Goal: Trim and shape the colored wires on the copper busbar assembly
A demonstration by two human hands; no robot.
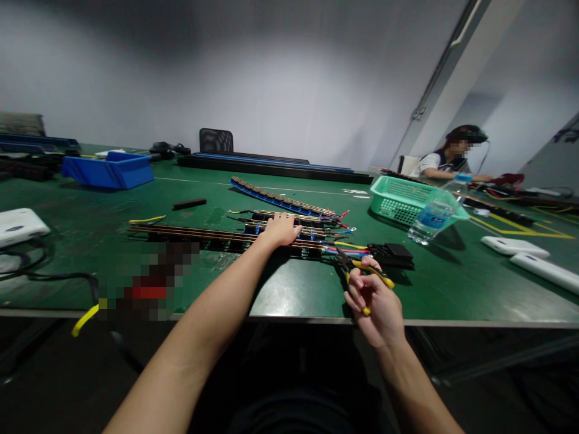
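My left hand (281, 230) lies palm down on the strips (199, 235), fingers spread, unclenched. My right hand (380, 301) grasps yellow-handled pliers (385, 279), their dark jaws near the wires (348, 246) at the strips' right end; a black block (391, 254) sits just beyond those fingers. Under both is a green table (289, 295), its near edge pale and its top scuffed left of my left fingers. Past them lies a bent strip (280, 198); farther left is a blue bin (108, 172). Beyond my right fingers, a bottle (432, 222) stands before a green basket (393, 208). Across the room are a plain wall (289, 78), a mesh chair (216, 140) and, to the right, a seated person (446, 161).
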